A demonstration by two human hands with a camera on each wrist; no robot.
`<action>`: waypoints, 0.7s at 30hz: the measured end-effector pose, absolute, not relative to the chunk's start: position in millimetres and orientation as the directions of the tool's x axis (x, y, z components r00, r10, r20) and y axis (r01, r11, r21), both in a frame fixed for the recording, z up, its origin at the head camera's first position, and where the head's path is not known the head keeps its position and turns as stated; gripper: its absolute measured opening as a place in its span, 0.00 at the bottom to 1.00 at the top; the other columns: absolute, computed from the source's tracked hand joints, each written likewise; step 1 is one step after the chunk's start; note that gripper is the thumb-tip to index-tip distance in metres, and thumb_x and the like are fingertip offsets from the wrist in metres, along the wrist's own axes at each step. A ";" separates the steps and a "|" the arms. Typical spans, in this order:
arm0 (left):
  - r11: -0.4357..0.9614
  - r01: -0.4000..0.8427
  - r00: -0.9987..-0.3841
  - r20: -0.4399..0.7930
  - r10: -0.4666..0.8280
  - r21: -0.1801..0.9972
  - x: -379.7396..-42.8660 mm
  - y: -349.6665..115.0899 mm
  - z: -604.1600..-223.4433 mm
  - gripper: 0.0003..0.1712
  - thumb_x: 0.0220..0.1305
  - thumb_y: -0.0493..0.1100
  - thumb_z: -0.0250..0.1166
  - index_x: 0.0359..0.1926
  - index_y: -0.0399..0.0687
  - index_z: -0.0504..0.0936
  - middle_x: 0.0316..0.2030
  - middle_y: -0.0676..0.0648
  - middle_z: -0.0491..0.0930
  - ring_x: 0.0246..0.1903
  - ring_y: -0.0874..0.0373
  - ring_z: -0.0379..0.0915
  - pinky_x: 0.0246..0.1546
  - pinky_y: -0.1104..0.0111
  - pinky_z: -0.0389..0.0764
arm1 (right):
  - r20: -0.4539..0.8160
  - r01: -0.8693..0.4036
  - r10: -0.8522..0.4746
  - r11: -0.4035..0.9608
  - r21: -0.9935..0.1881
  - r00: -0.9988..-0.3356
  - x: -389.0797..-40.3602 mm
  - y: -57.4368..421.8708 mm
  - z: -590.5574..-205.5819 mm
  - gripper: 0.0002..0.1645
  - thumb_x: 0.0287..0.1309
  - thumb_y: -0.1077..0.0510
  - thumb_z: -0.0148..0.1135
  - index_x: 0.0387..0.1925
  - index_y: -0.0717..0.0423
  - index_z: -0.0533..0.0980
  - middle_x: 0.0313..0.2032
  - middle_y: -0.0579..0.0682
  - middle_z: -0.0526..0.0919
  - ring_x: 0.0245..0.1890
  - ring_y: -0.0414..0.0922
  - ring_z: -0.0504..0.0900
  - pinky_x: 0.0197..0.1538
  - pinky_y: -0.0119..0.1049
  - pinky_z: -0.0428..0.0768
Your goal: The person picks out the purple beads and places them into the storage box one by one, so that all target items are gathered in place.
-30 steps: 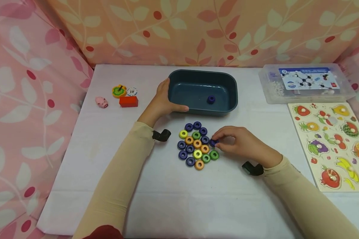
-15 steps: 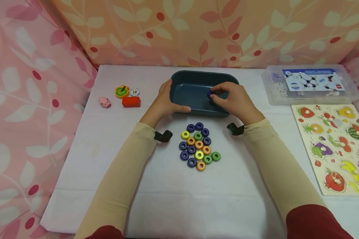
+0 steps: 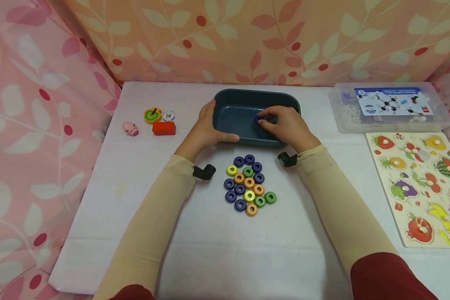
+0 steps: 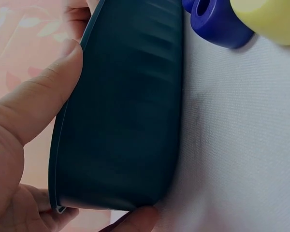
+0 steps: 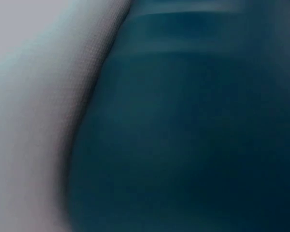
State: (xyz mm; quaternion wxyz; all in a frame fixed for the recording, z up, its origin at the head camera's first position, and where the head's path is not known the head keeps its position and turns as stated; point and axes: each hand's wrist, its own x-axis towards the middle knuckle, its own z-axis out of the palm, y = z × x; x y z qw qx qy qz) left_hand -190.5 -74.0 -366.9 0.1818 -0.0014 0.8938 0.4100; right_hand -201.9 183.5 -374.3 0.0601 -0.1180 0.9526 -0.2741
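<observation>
A dark teal plastic basin (image 3: pixel 232 121) stands at the back middle of the table. My left hand (image 3: pixel 206 127) grips its left end, the thumb along the front rim; in the left wrist view the thumb (image 4: pixel 50 92) lies against the basin's wall (image 4: pixel 121 111). Inside the basin, my right hand (image 3: pixel 285 127) pinches a dark blue ring bead (image 3: pixel 256 120) between thumb and forefinger. Whatever lies under that hand is hidden. In front of the basin, several ring beads in blue, yellow, orange and green, among them an orange bead (image 3: pixel 249 182), lie in a flat cluster.
To the left are a pink toy pig (image 3: pixel 131 128), a red block (image 3: pixel 163 128), a tree-shaped piece (image 3: pixel 152 115) and a round "10" token (image 3: pixel 168 116). On the right, a clear plastic case (image 3: pixel 390 108) sits behind a fruit puzzle board (image 3: pixel 416 187).
My right hand has carried a blue ring bead from the cluster's right edge up into the basin, then moved slightly left inside it. The left hand keeps its hold on the basin.
</observation>
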 end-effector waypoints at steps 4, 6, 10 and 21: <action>0.661 -0.151 -0.933 -0.326 0.151 0.736 -190.7 -74.1 -367.0 0.79 0.40 0.61 0.83 0.80 0.66 0.34 0.81 0.56 0.32 0.77 0.49 0.43 0.76 0.50 0.54 | -0.045 -0.191 -0.254 0.822 -0.537 -0.966 -201.7 184.5 -374.1 0.22 0.66 0.43 0.63 0.58 0.44 0.81 0.59 0.48 0.81 0.60 0.47 0.77 0.67 0.51 0.72; 0.656 -0.153 -0.932 -0.328 0.152 0.739 -190.7 -74.0 -366.3 0.79 0.40 0.61 0.83 0.80 0.66 0.34 0.81 0.56 0.32 0.77 0.49 0.43 0.76 0.49 0.54 | -0.025 -0.198 -0.255 0.805 -0.560 -0.967 -200.9 186.3 -373.9 0.23 0.66 0.42 0.63 0.58 0.44 0.80 0.60 0.48 0.80 0.61 0.47 0.76 0.68 0.50 0.72; 0.654 -0.156 -0.931 -0.331 0.153 0.740 -190.7 -73.7 -365.6 0.79 0.40 0.62 0.83 0.80 0.67 0.34 0.81 0.56 0.32 0.77 0.48 0.44 0.75 0.49 0.56 | 0.033 -0.212 -0.252 0.727 -0.653 -0.967 -194.4 191.2 -370.0 0.25 0.64 0.41 0.65 0.59 0.44 0.80 0.60 0.46 0.80 0.64 0.45 0.75 0.70 0.49 0.70; 0.651 -0.152 -0.935 -0.321 0.149 0.744 -189.5 -76.1 -366.6 0.80 0.39 0.62 0.83 0.80 0.67 0.34 0.81 0.56 0.32 0.77 0.49 0.44 0.75 0.49 0.57 | 0.204 -0.408 -0.385 0.582 -0.703 -0.900 -111.7 204.5 -362.3 0.15 0.59 0.55 0.72 0.48 0.44 0.85 0.53 0.40 0.84 0.57 0.39 0.79 0.60 0.31 0.77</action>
